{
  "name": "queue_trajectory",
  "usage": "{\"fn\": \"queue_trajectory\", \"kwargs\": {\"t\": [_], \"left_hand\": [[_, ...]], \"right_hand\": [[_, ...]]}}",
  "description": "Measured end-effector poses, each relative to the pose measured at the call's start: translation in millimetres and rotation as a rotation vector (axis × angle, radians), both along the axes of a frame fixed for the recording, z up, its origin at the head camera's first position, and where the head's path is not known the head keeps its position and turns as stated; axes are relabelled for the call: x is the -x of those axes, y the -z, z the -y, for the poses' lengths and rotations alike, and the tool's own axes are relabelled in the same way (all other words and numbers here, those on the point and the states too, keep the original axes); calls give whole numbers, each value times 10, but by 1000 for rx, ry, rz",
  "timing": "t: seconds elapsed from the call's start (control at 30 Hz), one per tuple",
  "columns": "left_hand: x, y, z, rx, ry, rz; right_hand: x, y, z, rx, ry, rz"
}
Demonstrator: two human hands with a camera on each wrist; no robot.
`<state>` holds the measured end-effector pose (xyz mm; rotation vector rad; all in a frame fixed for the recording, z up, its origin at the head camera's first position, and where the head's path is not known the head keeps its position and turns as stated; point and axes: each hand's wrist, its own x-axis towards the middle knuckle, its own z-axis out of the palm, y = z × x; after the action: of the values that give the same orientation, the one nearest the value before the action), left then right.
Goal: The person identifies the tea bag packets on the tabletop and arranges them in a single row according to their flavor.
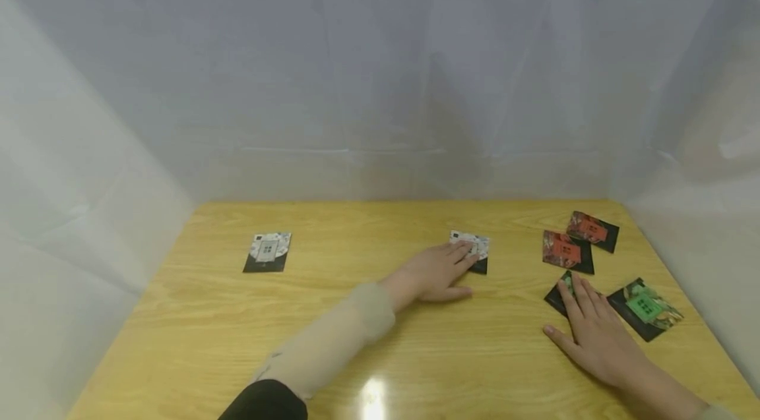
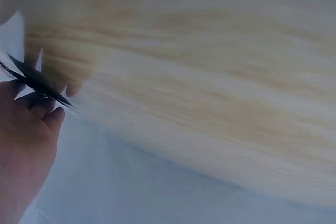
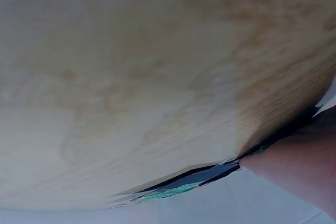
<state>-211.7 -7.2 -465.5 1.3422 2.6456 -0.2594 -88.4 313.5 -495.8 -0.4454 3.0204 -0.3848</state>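
Note:
My left hand (image 1: 436, 271) reaches to the middle right of the table, its outstretched fingers resting on a flat black-and-white packet (image 1: 482, 248) and covering part of it. In the left wrist view, that packet's dark edge (image 2: 39, 83) runs along the fingers. My right hand (image 1: 602, 337) lies with fingers extended over a black-and-green packet (image 1: 555, 302), hiding much of it. Just right of that hand is another black-and-green packet (image 1: 647, 308), lying at a slant. The right wrist view shows a packet with green print (image 3: 178, 188) edge-on near the hand; which one it is, I cannot tell.
Two red-and-black packets, a nearer one (image 1: 567, 252) and a farther one (image 1: 594, 231), lie close together at the back right. Another black-and-white packet (image 1: 268, 252) lies at the back left. Pale sheeting (image 1: 380, 77) surrounds the wooden table (image 1: 208, 328) at the back and sides.

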Motion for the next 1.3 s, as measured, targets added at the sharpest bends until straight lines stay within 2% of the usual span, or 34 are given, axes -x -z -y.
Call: {"fn": "queue_trajectory", "kwargs": {"t": [0.37, 0.53, 0.87, 1.3], "left_hand": [[-107, -44, 354, -36, -41, 23], [-145, -34, 533, -69, -91, 57], [-214, -21, 843, -99, -122, 41], [-296, -6, 1306, -146, -221, 84]], "right_hand": [[-51, 18, 2, 4, 2, 8], [-54, 33, -4, -5, -6, -13], [-39, 41, -27, 12, -5, 4], [0, 7, -26, -2, -8, 5]]}}
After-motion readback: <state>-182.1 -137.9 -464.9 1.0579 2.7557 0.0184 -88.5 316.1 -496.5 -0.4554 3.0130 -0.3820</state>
